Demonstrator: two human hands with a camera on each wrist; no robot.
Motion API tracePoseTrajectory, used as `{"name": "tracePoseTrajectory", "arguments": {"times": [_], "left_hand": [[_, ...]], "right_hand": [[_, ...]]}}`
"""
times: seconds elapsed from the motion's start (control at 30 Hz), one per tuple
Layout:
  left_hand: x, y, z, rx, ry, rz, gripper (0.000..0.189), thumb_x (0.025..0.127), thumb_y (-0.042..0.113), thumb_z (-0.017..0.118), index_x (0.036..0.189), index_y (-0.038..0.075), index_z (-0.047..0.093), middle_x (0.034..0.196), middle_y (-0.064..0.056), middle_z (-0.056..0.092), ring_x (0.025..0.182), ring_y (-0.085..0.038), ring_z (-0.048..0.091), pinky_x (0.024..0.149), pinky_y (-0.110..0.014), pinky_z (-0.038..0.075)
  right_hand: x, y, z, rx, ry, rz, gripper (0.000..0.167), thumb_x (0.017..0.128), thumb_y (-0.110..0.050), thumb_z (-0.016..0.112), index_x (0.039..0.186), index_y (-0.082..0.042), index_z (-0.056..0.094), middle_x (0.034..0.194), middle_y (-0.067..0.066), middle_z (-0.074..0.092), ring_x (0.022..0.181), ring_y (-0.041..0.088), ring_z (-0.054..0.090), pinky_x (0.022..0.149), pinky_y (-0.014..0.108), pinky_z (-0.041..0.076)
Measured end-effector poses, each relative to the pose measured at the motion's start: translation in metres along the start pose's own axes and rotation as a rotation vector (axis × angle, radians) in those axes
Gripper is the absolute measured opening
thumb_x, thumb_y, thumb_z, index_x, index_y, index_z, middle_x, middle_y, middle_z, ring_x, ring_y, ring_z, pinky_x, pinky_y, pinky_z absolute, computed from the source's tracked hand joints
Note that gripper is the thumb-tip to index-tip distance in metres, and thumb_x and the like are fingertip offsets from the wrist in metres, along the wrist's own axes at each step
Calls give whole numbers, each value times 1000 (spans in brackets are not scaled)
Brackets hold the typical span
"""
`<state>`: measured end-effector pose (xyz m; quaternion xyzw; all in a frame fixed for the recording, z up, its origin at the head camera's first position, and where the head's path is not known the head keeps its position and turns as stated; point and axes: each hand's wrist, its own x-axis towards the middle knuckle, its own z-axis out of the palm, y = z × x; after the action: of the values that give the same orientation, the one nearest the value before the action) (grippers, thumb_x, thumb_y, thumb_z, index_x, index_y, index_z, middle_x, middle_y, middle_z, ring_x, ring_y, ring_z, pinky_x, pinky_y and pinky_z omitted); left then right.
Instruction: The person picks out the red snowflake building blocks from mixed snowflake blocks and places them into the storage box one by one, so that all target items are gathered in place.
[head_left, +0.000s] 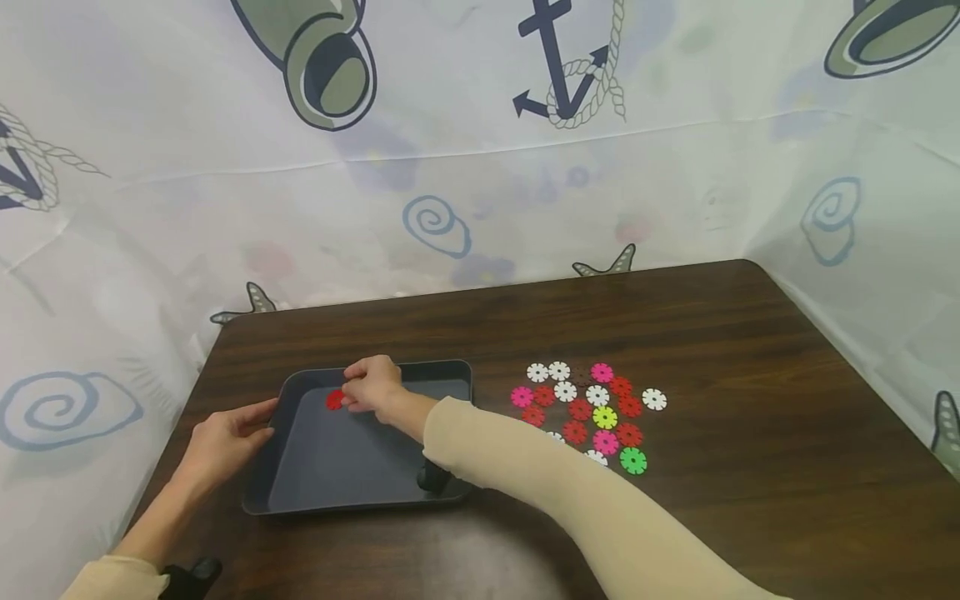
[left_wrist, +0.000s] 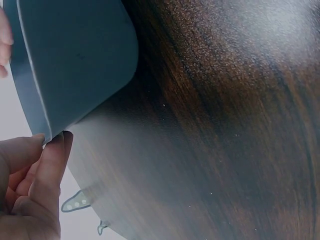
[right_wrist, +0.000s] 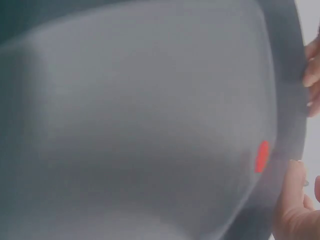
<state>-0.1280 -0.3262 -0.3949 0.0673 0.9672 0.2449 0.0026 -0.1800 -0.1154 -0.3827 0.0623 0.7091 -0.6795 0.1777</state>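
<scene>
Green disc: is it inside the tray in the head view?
No, the green disc lies on the table, right of the tray.

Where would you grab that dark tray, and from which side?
I'd probably pinch the tray by its left rim, coming from outside: the raised wall offers a thin edge to close on, and the left hand grips it on that side.

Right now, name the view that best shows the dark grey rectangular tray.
Head view: it looks down on nearly the whole tray. The left wrist view shows only part, the right wrist view mostly its floor.
</scene>
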Motion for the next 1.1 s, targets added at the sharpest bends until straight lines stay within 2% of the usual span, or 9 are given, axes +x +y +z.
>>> {"name": "tracePoseTrajectory", "arguments": {"times": [0.17, 0.37, 0.43, 0.63, 0.8, 1.03, 1.1], "left_hand": [[1, -2, -1, -4, -4, 1, 43, 84, 6, 66, 123, -9, 56, 110, -29, 63, 91, -39, 67, 62, -33, 53], [4, -2, -2, -9, -1, 8, 42, 84, 5, 66, 122, -10, 56, 106, -29, 65, 89, -38, 68, 59, -23, 49], [4, -2, -3, -8, -2, 9, 42, 84, 5, 66, 122, -10, 56, 105, -28, 66, 91, -39, 67, 60, -26, 50], [4, -3, -4, 2, -3, 8, 42, 84, 5, 66, 122, -10, 56, 104, -28, 66, 94, -43, 65, 70, -46, 52], [3, -5, -2, -7, -5, -2, 42, 84, 4, 65, 122, -11, 55, 104, -29, 65, 95, -44, 64, 69, -47, 52], [1, -4, 0, -13, 0, 2, 41, 85, 5, 65, 122, -11, 55, 105, -29, 65, 97, -45, 63, 78, -56, 47], [1, -5, 0, -14, -1, 4, 41, 85, 5, 65, 122, -11, 55, 107, -29, 64, 97, -45, 63, 79, -57, 46]], "right_hand": [[-11, -9, -27, 15, -94, -25, 22, 87, 4, 60, 108, 3, 65, 98, 21, 68, 93, 36, 67, 80, 42, 53], [-21, -14, -82, -44, -163, -90, 27, 90, 1, 57, 117, 3, 61, 107, 22, 64, 98, 36, 65, 83, 40, 53], [-24, -13, -102, -59, -152, -114, 27, 91, 1, 57, 118, 4, 61, 107, 22, 63, 99, 36, 64, 84, 40, 53], [-34, -4, -165, -79, -82, -140, 29, 91, 1, 56, 120, 5, 58, 110, 25, 60, 105, 39, 61, 84, 37, 53], [-47, 9, -214, -155, -15, -164, 29, 92, -2, 55, 121, 6, 56, 111, 26, 59, 107, 40, 59, 88, 42, 51], [-58, 29, -269, -311, 114, -205, 30, 92, -2, 56, 120, 8, 56, 111, 23, 59, 99, 30, 62, 84, 34, 53], [-61, 34, -283, -366, 139, -215, 31, 92, -3, 57, 120, 9, 56, 112, 23, 60, 99, 31, 61, 83, 33, 53]]}}
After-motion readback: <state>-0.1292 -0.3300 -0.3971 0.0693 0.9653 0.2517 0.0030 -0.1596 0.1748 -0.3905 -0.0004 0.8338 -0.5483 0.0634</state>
